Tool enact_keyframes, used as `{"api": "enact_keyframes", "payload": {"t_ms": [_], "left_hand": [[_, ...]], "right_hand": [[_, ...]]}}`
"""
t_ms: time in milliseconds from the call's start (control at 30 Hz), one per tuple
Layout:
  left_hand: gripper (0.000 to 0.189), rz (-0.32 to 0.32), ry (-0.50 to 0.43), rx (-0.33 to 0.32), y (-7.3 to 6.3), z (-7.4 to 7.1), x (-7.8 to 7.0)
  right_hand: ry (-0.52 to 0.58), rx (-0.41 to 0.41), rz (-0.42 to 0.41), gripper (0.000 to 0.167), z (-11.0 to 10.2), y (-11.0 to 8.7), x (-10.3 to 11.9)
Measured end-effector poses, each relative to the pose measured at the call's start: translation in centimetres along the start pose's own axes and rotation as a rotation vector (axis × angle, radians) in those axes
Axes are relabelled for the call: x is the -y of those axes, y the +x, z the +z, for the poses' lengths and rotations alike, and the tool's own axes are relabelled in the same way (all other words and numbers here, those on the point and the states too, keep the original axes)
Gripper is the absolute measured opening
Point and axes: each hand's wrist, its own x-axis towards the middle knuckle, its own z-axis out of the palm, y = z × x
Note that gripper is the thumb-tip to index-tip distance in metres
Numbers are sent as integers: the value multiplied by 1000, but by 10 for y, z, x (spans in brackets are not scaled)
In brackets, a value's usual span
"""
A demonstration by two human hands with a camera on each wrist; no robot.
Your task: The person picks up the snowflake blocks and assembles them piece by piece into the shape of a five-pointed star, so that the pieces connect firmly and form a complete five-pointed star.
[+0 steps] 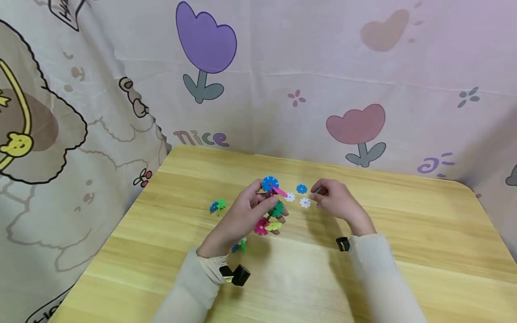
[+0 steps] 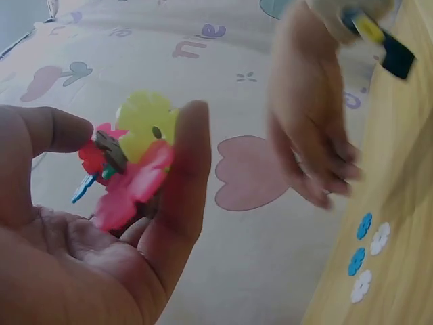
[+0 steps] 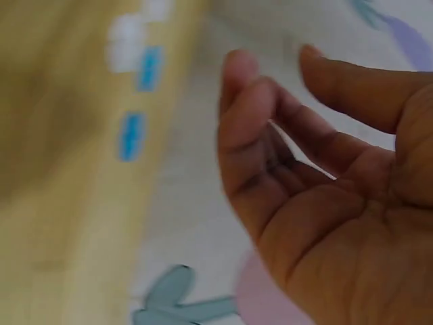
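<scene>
My left hand (image 1: 246,208) holds a joined cluster of notched plastic flower discs between thumb and fingers. The cluster has a blue disc (image 1: 269,184), a green disc (image 1: 277,209), a yellow disc (image 2: 143,122) and pink ones (image 2: 135,189). To its right, my right hand (image 1: 336,198) hovers by the loose discs with fingers loosely bent; in the right wrist view nothing lies between thumb and fingertips. Near it on the table are two white discs (image 1: 304,202) and two blue discs (image 1: 301,189), one of the blue ones partly hidden by the hand in the head view.
Left of my left hand, a small joined piece of green and blue discs (image 1: 218,206) stands on the wooden table (image 1: 404,215). A second such piece (image 1: 241,245) sits beside my left wrist, partly covered. Behind the table hangs a printed cloth (image 1: 274,121).
</scene>
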Motion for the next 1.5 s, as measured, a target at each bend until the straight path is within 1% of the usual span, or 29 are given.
{"api": "enact_keyframes", "payload": {"t_ms": [67, 167, 267, 333, 467, 533, 633, 733, 800, 900, 967, 1067, 1133, 1200, 1300, 1400, 1500], "left_hand": [[25, -5, 0, 13, -1, -1, -1], [20, -2, 17, 16, -3, -2, -2], [17, 20, 19, 5, -4, -3, -2], [21, 35, 15, 6, -4, -3, -2], [28, 47, 13, 8, -3, -4, -1], [29, 38, 9, 7, -3, -3, -1], [30, 30, -1, 6, -3, -3, -2], [30, 35, -4, 7, -3, -2, -1], [30, 41, -3, 4, -2, -2, -1], [28, 45, -12, 2, -2, -1, 0], [29, 43, -19, 4, -2, 0, 0], [30, 32, -39, 8, -2, 3, 1], [32, 24, -40, 0, -1, 4, 1], [33, 18, -39, -13, -1, 6, 1], [36, 9, -35, -33, -2, 8, 1], [36, 14, -42, -30, -2, 10, 2], [33, 43, -44, -17, -2, 13, 4]], "right_hand": [[-83, 58, 53, 15, 9, 13, -7], [-185, 106, 101, 15, 21, 25, -14], [-251, 116, 124, 18, 30, 33, -14], [-279, 113, 139, 19, 33, 36, -13], [-273, 118, 196, 19, 37, 38, -10], [-268, 125, 211, 20, 39, 37, -10], [-263, 129, 217, 23, 40, 35, -11], [-244, 129, 204, 23, 41, 32, -12], [-213, 118, 171, 20, 40, 28, -13], [-117, 69, 72, 15, 32, 16, -6], [-38, -1, -19, 12, 24, 4, 5], [125, -124, -148, 8, 11, -20, 27], [228, -180, -230, 5, 5, -37, 43], [325, -188, -291, 2, 3, -51, 57], [413, -154, -343, 3, 6, -63, 71], [456, -125, -349, 2, 11, -67, 77], [480, -122, -341, 4, 14, -67, 77]]}}
